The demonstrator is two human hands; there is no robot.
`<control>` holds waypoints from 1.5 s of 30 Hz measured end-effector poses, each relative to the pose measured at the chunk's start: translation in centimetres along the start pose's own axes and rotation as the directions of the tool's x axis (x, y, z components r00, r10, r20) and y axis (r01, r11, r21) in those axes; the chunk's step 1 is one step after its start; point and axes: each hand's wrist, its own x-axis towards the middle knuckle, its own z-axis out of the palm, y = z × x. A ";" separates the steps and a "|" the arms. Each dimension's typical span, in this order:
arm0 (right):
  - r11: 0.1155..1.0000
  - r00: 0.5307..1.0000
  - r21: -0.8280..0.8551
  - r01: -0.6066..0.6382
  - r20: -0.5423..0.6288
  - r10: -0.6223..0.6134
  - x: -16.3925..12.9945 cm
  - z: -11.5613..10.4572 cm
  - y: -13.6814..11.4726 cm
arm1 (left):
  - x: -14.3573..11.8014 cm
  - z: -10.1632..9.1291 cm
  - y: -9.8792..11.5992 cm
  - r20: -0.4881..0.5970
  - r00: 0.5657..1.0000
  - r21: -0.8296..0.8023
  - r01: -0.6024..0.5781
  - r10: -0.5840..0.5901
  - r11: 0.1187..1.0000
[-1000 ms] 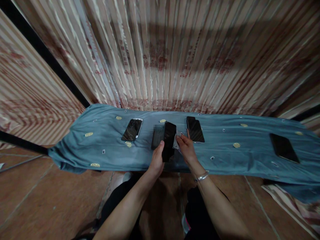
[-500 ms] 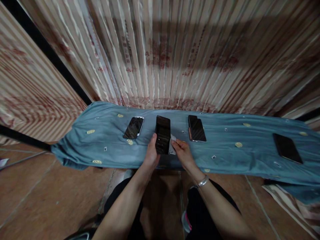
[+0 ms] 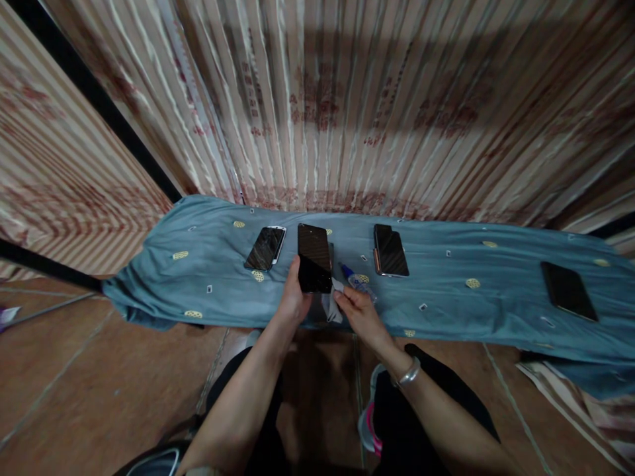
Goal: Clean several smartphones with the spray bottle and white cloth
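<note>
Left hand (image 3: pixel 294 297): clamps black rectangular glass phone (image 3: pixel 314 263), likely steadying it.
Right hand (image 3: pixel 361 312): pinches crumpled grey cloth (image 3: pixel 332 307) beside phone.

On our sheet (image 3: pixel 436 311), the held phone (image 3: pixel 313 261) is between a left phone pile (image 3: pixel 264 248) and a right phone pile (image 3: pixel 394 252).

At least six phones (image 3: pixel 313 248), two hands (image 3: pixel 294 297) (image 3: pixel 361 312), one cloth (image 3: pixel 332 309), one bottle (image 3: pixel 359 283)
</note>
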 end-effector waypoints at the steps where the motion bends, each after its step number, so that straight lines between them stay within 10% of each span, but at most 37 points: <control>1: 0.996 0.999 -0.085 0.040 -0.016 -0.041 -0.2 -0.2 -0.1 | -0.1 0.1 0.1 -0.002 1.000 -0.013 0.014 -0.014 1.000; 9: 0.687 0.847 -0.604 0.404 -0.037 -0.530 -0.4 -1.6 0.4 | -0.8 1.5 0.6 -0.037 0.991 -0.110 0.128 -0.132 0.986; 19: 0.383 0.722 -0.781 0.493 0.122 -0.681 -0.4 -1.1 0.5 | -0.7 1.5 -0.1 -0.082 0.979 -0.159 0.171 -0.185 0.972; 45: 0.373 0.633 -0.683 0.628 0.169 -0.755 -1.1 1.9 -1.9 | -0.8 1.1 -0.3 -0.084 0.972 -0.105 0.211 -0.220 0.972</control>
